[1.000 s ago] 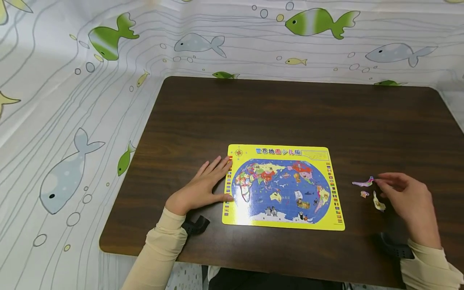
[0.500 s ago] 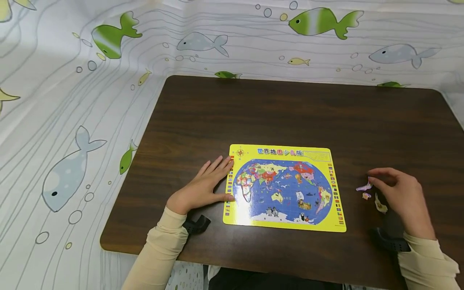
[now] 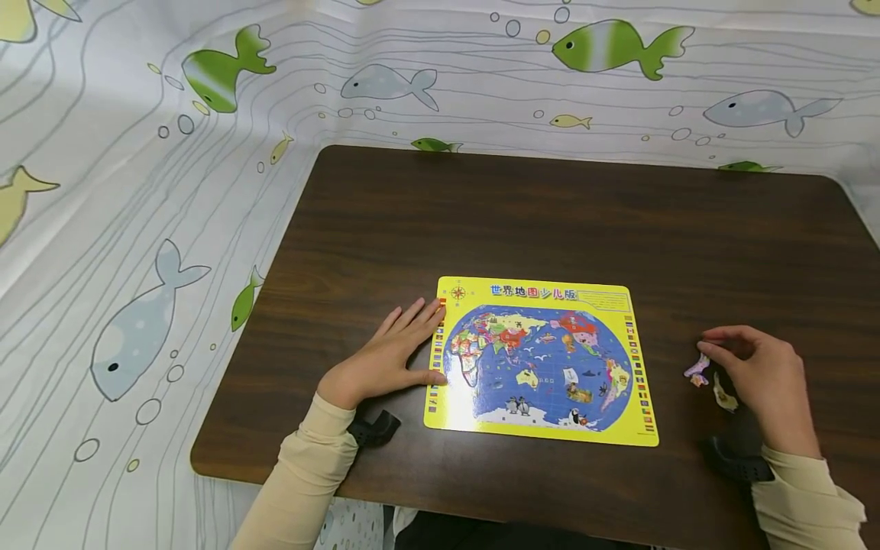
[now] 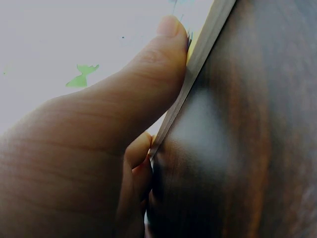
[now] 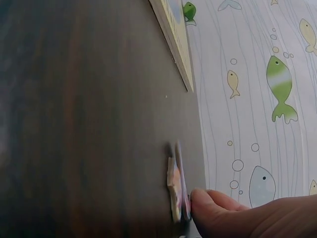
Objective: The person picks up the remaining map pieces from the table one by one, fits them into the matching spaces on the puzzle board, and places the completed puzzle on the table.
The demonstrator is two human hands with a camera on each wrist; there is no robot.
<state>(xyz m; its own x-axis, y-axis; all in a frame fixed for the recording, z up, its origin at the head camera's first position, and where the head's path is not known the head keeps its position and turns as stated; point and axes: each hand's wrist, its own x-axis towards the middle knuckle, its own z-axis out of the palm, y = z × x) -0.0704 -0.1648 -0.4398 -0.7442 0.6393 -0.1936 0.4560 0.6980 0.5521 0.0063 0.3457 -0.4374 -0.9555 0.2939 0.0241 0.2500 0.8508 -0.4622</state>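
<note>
Fingers of my left hand (image 3: 381, 359) lie straight and spread on the left border of the yellow map board (image 3: 441, 414); light, flat pressure there should stop it sliding on the dark worktop (image 3: 516, 214). Tiny flags line both side borders. Along the top I read the title (image 3: 534, 292), 世界地图少儿版, a children's world map; the boxed print right of it is too small to make out, and I see no brand. Well right of the board is a purple piece (image 3: 697, 366), its upper end apparently clamped between the thumb and fingers of my right hand (image 3: 763, 378); whether it is off the worktop I cannot tell. A small pink piece (image 3: 699, 380) sits close below, and a pale curved piece (image 3: 725, 394) just beside them. I'd pinch by the edges and lift straight up, so the pink one isn't dragged along.
</note>
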